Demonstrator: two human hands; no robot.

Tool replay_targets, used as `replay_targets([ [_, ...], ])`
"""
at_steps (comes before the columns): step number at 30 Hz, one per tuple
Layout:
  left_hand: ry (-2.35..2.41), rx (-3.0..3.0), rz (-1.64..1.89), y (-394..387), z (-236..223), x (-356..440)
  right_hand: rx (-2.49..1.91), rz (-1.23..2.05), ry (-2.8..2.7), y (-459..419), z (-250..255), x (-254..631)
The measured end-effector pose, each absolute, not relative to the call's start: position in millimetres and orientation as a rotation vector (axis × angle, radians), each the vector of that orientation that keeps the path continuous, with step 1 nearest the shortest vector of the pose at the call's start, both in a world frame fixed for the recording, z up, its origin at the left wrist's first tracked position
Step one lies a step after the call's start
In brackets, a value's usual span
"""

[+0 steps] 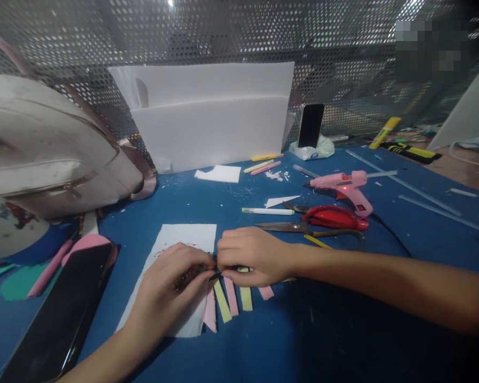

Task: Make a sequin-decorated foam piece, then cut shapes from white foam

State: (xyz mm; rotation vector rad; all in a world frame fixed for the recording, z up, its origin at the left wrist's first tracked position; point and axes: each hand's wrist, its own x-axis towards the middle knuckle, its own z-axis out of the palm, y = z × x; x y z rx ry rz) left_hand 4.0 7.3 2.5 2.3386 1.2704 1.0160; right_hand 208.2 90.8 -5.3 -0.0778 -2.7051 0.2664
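Observation:
My left hand (167, 287) is closed, its thumb and fingertips pinched together over a white sheet of paper (143, 303). Inside its curl shows something brownish and glittery, mostly hidden by the fingers. My right hand (255, 255) meets it fingertip to fingertip, also closed in a pinch. A small dark bit shows between the two hands; its kind cannot be made out. Tiny coloured specks (191, 244) lie on the paper above my left hand. Pink and yellow paper strips (245, 298) stick out from under my right hand, their upper ends hidden.
Right of the hands lie scissors (283, 227), red-handled pliers (335, 217) and a pink glue gun (343, 183) with its light on. A black phone (59, 314) lies at left, near a pale backpack (43, 143). A phone (311, 125) stands at the back.

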Motion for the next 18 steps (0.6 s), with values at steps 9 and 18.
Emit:
replay_targets([
  [9, 1.237, 2.331, 1.009, 7.6, 1.7, 4.4, -0.091, 0.263, -2.701, 90.4, -5.3, 208.6],
  [18, 1.203, 2.33, 0.985, 8.0, 0.9, 4.0, -0.088, 0.261, -2.699, 90.7, -6.0, 208.9],
])
